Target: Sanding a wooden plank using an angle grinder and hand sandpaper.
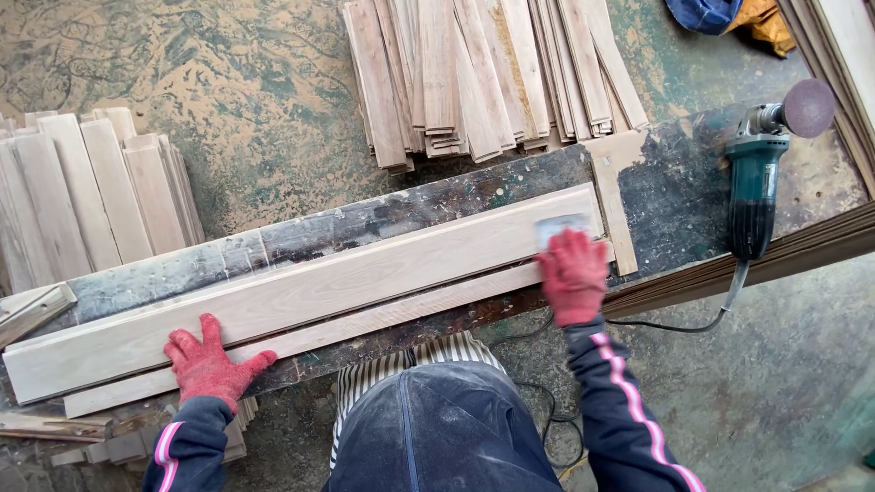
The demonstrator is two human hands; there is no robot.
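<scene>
Item: I see a long pale wooden board [301,292] lying across a dark, paint-stained workbench [674,196] on a dusty concrete floor [246,100]. My left hand [208,364], red-gloved, presses flat and open on the board's near-left edge. My right hand [572,273] grips a small grey sanding pad [562,228] at the board's right end; a green angle grinder [756,178] rests beyond that end.

- The left hand [208,364], in a red glove, lies flat with palm down, fingers spread and pointing away from the body, thumb out to the side.
- The right hand [574,276], also red-gloved, is palm down with fingers together and bent, its grip pressing downward.
- Both forearms, in dark sleeves with pink stripes, reach forward, well apart.
</scene>
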